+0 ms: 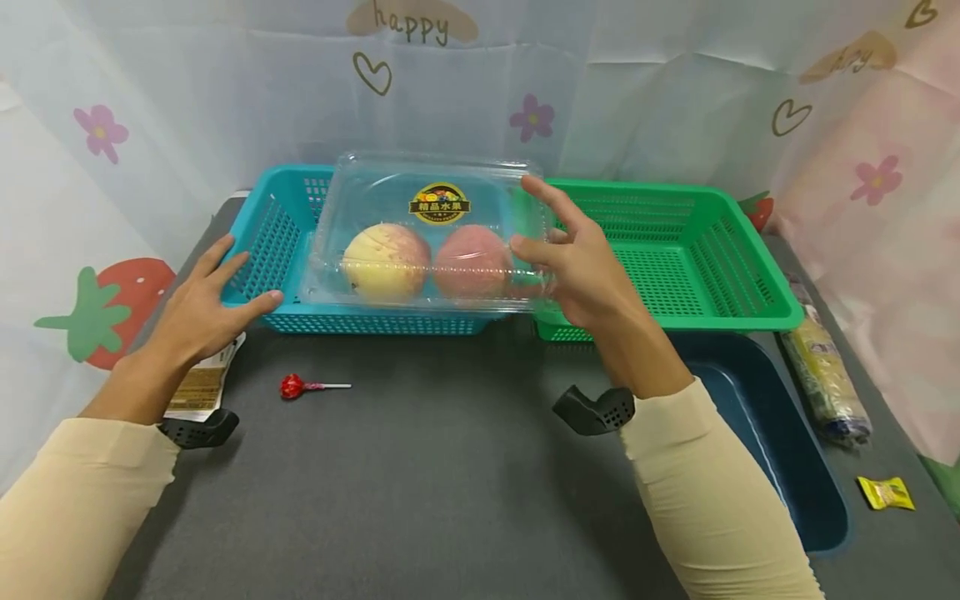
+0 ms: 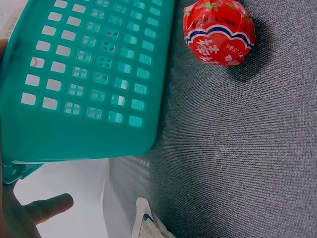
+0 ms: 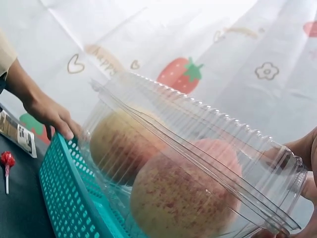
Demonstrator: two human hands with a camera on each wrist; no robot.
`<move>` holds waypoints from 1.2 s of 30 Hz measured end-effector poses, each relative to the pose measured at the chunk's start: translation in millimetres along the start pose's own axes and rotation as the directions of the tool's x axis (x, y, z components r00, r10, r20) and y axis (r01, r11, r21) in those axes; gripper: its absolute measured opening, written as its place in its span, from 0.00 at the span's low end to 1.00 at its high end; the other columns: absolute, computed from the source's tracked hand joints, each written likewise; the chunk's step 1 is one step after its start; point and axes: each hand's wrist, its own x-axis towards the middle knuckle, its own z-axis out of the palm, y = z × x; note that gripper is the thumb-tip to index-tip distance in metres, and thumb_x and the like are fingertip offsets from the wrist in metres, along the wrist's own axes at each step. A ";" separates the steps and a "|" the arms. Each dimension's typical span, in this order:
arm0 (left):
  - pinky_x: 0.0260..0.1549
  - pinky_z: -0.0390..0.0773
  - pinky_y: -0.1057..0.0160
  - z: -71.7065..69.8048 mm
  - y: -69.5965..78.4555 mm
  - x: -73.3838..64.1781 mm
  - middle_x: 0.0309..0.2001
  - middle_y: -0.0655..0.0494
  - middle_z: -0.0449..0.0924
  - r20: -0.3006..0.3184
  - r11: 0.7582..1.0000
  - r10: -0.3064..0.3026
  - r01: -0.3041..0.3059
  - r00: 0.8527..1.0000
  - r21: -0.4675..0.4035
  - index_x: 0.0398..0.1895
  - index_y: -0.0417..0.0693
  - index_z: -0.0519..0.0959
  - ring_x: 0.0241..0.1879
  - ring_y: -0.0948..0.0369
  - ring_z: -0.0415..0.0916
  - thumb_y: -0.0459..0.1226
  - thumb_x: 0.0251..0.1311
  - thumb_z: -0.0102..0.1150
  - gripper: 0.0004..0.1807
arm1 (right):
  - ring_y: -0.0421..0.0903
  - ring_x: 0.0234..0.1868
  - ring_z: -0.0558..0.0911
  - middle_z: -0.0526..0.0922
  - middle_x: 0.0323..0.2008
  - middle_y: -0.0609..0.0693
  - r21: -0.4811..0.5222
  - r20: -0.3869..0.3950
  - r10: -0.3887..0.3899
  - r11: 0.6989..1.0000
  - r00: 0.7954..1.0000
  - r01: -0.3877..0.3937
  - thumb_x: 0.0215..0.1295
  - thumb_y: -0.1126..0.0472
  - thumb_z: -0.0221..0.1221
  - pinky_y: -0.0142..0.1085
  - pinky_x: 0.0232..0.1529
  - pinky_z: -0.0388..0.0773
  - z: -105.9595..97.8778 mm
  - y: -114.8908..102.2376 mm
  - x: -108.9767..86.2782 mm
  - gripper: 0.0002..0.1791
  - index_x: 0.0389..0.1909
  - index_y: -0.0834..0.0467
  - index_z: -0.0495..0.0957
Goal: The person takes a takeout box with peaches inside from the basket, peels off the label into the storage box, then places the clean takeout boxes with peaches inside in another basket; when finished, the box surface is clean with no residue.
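From here I read "精品水果" on the round label (image 1: pixel 439 204) of the clear box (image 1: pixel 360 196), "happy" on the backdrop (image 1: pixel 412 25), and "BES…" on the lollipop wrapper (image 2: pixel 219 32).

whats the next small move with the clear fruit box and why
Probably ease the clear container a little left over the blue basket: in the head view its right end, held by the right hand, juts past that basket and overlaps the green basket, while the left hand rests on the blue basket's rim and could steady it.

pink-flushed peaches (image 1: pixel 386 260), blue basket (image 1: pixel 264 242) (lattice-patterned), green basket (image 1: pixel 675 323) likewise.
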 end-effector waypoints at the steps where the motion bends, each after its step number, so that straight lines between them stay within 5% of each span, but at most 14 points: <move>1: 0.54 0.53 0.26 0.4 0.4 0.2 0.76 0.47 0.35 0.001 1.000 -0.001 0.001 1.000 0.001 0.74 0.37 0.52 0.70 0.35 0.41 0.58 0.62 0.53 0.47 | 0.51 0.39 0.71 0.65 0.44 0.55 -0.003 0.000 -0.003 1.000 1.000 0.003 0.67 0.70 0.56 0.57 0.47 0.76 -2.2 -0.4 -4.5 0.36 0.72 0.40 0.62; 8: 0.55 0.52 0.26 0.7 3.4 0.1 0.76 0.47 0.36 0.000 1.000 0.002 -0.002 1.000 -0.007 0.74 0.37 0.52 0.70 0.35 0.41 0.57 0.61 0.53 0.47 | 0.45 0.29 0.65 0.62 0.27 0.51 -0.052 0.002 -0.052 0.997 0.999 0.052 0.67 0.69 0.55 0.44 0.40 0.74 -17.2 -1.1 -38.0 0.36 0.73 0.46 0.59; 12: 0.55 0.52 0.26 0.3 4.5 -0.2 0.76 0.47 0.36 -0.007 1.000 0.006 -0.006 1.000 -0.013 0.74 0.36 0.52 0.70 0.35 0.41 0.57 0.61 0.53 0.47 | 0.47 0.38 0.69 0.68 0.42 0.53 -0.068 0.012 -0.075 0.995 0.997 0.076 0.67 0.69 0.54 0.41 0.37 0.74 -24.7 0.2 -57.5 0.36 0.74 0.46 0.58; 16: 0.55 0.51 0.26 0.4 3.2 -0.5 0.77 0.49 0.36 -0.011 0.999 0.022 -0.022 1.000 -0.028 0.74 0.37 0.53 0.70 0.36 0.42 0.57 0.62 0.54 0.46 | 0.54 0.50 0.71 0.62 0.59 0.61 -0.057 0.041 -0.103 0.993 0.994 0.105 0.68 0.70 0.52 0.42 0.42 0.77 -32.4 4.8 -75.3 0.37 0.75 0.47 0.55; 24: 0.55 0.50 0.26 0.6 -0.4 -1.6 0.77 0.51 0.36 -0.014 0.998 0.040 -0.041 0.999 -0.053 0.74 0.37 0.53 0.70 0.37 0.42 0.56 0.63 0.53 0.45 | 0.50 0.40 0.80 0.73 0.48 0.63 0.048 0.097 -0.184 0.982 0.978 0.180 0.68 0.76 0.48 0.42 0.36 0.81 -44.0 23.0 -107.3 0.37 0.75 0.53 0.52; 31: 0.55 0.49 0.26 -0.6 -0.7 -1.9 0.77 0.50 0.36 -0.005 0.998 0.033 -0.033 0.999 -0.058 0.74 0.37 0.53 0.70 0.37 0.40 0.56 0.63 0.53 0.45 | 0.52 0.42 0.80 0.68 0.55 0.67 0.083 0.113 -0.159 0.985 0.981 0.150 0.68 0.77 0.47 0.45 0.37 0.81 -52.2 43.8 -129.6 0.39 0.76 0.52 0.48; 36: 0.56 0.48 0.26 -0.6 -1.6 -1.9 0.76 0.49 0.36 -0.012 0.997 0.037 -0.038 0.999 -0.063 0.74 0.36 0.53 0.71 0.37 0.40 0.56 0.63 0.53 0.45 | 0.45 0.33 0.76 0.68 0.49 0.64 0.086 0.122 -0.171 0.983 0.978 0.161 0.67 0.79 0.46 0.36 0.30 0.77 -55.0 57.5 -135.3 0.39 0.76 0.54 0.48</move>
